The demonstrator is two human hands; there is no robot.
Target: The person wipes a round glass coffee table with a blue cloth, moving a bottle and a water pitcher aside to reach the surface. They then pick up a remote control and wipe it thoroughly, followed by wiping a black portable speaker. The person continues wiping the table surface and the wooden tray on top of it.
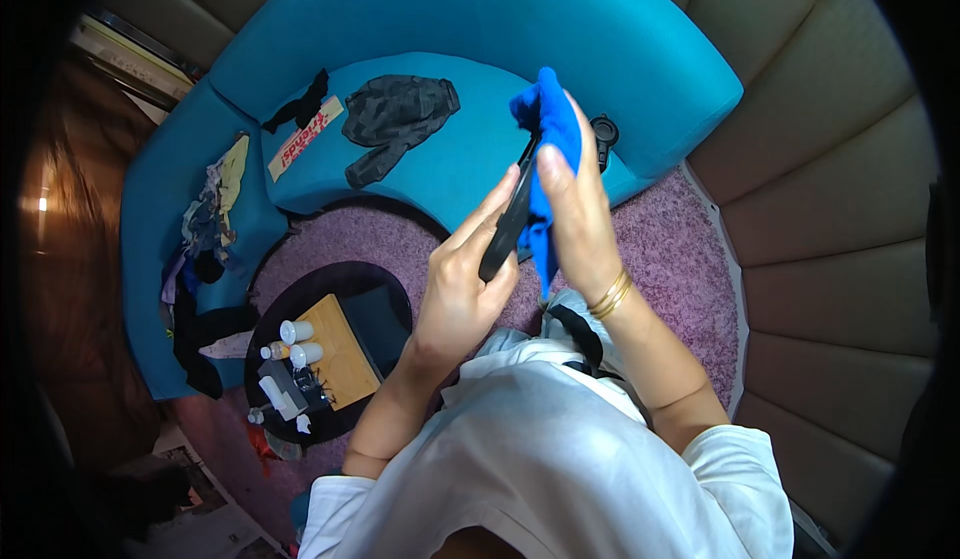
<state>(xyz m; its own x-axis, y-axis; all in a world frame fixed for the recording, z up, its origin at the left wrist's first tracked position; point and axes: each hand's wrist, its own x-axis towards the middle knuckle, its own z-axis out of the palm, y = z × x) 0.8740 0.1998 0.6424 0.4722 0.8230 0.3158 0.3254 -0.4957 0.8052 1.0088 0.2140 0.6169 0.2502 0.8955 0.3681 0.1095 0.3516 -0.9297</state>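
In front of my chest, both hands are raised close together. My left hand (465,277) grips a flat black object (506,229) with a rounded lower end; its exact kind is not clear at this angle. Against its right side lies a bright blue cloth (562,139), which my right hand (588,229) holds with the thumb on the near side and the palm behind. The cloth's upper end folds over the black object's tip, and a narrow corner hangs down below. Part of the cloth is hidden by my right hand.
Ahead curves a turquoise sofa (480,19) with a dark patterned garment (400,119), a white-and-red box (305,139) and a pile of clothes (215,199). On the left, a low black round table (300,294) bears a wooden board (345,349) and white cups (296,332). Purple carpet (680,249) covers the floor.
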